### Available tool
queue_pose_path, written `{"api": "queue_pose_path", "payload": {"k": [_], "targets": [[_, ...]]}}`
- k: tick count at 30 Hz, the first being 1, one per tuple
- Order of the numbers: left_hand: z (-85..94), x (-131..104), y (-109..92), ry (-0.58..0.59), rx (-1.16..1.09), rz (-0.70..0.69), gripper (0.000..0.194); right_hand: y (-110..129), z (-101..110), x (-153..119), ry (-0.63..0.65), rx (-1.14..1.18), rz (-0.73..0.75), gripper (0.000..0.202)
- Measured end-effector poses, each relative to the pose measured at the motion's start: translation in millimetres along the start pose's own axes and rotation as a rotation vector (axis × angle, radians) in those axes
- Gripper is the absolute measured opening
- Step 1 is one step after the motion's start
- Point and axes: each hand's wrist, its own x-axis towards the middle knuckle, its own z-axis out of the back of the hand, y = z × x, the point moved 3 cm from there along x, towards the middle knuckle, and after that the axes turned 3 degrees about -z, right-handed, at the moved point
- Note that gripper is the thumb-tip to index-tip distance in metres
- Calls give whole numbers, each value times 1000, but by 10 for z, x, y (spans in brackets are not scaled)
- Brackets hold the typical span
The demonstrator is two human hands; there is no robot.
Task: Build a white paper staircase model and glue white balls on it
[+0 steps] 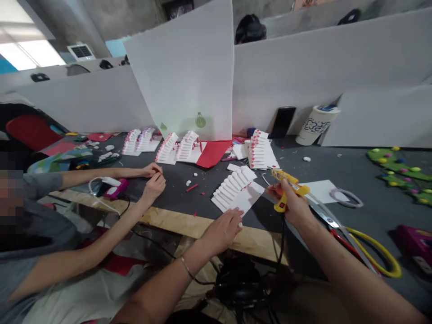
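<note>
My right hand is wrapped round a yellow hot glue gun, its nozzle end pointing up and left. A black cord hangs from the grip. My left hand rests at the lower edge of a white paper piece, with fingers bent together. A small white piece shows at the fingertips. On the paper piece stands a curved row of white strips with rounded tops. Similar rows with pink-red tips stand behind it.
A co-worker's hands meet at the left. Scissors, a yellow ring and a lilac ring lie right. A cup and phone stand by the white divider. Red paper lies behind.
</note>
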Motion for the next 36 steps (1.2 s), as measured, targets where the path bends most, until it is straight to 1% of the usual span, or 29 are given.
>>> {"api": "queue_pose_path", "payload": {"k": [2, 5, 8, 11, 13, 15, 16, 18, 20, 21, 23, 25, 28, 31, 36], "targets": [[47, -60, 50, 11, 17, 12, 31, -17, 9, -29, 29, -8, -45, 45], [191, -203, 149, 64, -2, 5, 32, -9, 13, -123, 88, -42, -80, 46], [334, -325, 239, 122, -80, 13, 31, 23, -7, -250, 108, -78, -86, 45], [445, -372, 289, 123, -187, 27, 28, 37, -34, -378, 102, -119, -91, 46], [517, -355, 275, 64, -270, 25, 22, 28, -40, -451, 116, -162, -88, 49], [593, -299, 233, -51, -354, 55, 16, 16, -37, -517, 160, -237, -74, 48], [628, -257, 212, -121, -398, 96, 16, 11, -37, -550, 184, -287, -65, 47], [674, -150, 189, -265, -517, 243, 19, 8, -46, -619, 220, -381, -46, 46], [666, -24, 194, -373, -732, 422, 24, 11, -73, -691, 230, -444, -21, 46], [643, 43, 200, -408, -868, 497, 26, 11, -91, -727, 230, -466, -3, 46], [590, 166, 210, -469, -1121, 603, 30, 1, -126, -797, 243, -525, 35, 43], [547, 254, 212, -509, -1304, 667, 34, -22, -150, -860, 281, -602, 76, 38], [520, 308, 194, -518, -1460, 725, 37, -49, -172, -946, 397, -688, 151, 28], [527, 310, 170, -506, -1518, 743, 35, -43, -197, -1011, 492, -749, 179, 24], [540, 305, 167, -498, -1540, 743, 35, -6, -286, -1060, 554, -820, 208, 28]]}}
